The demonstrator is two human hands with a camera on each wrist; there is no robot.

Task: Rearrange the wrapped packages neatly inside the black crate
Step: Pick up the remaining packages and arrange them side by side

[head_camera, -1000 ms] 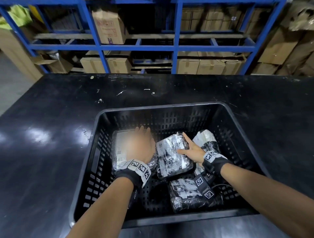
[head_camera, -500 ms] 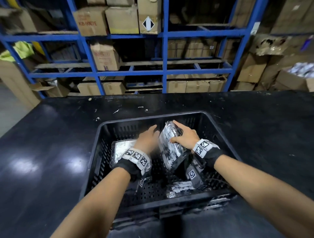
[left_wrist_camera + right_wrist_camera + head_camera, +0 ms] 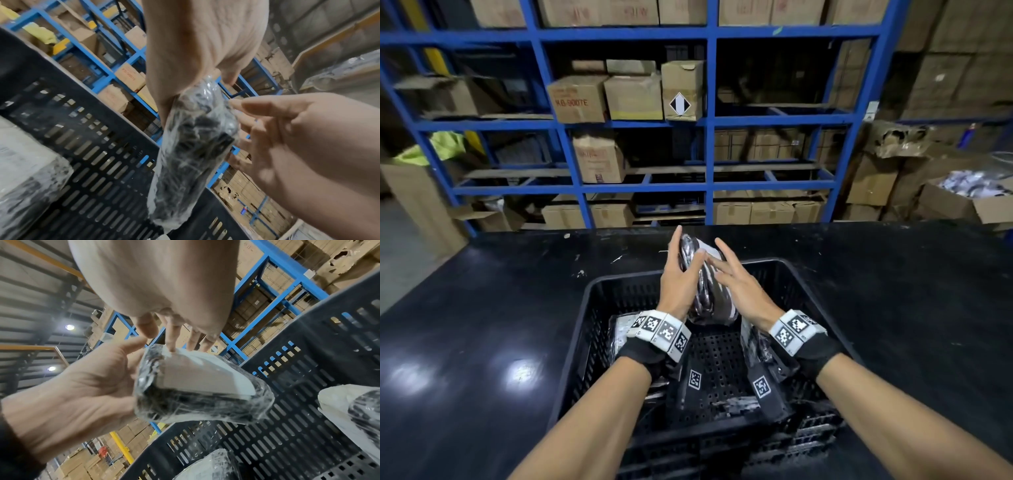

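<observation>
A wrapped package (image 3: 709, 294), dark under clear film, is held upright above the black crate (image 3: 582, 342). My left hand (image 3: 688, 248) grips its left side, fingers behind and thumb across the front. My right hand (image 3: 726, 270) touches its right face with straight, spread fingers. The left wrist view shows the package (image 3: 195, 146) edge-on between both hands. In the right wrist view a white card shows under the film of the package (image 3: 195, 394). Other packages lie in the crate at the left (image 3: 623, 329), right (image 3: 753, 342) and near side (image 3: 732, 407).
The crate stands on a black table (image 3: 482, 325). Blue shelving (image 3: 710, 120) with cardboard boxes rises behind the table's far edge. More cartons (image 3: 962, 202) are stacked at the right.
The middle package has been tipped up off the crate floor and lifted above the rim. My left hand left the left package and took hold of the raised one. The head view tilted upward.
</observation>
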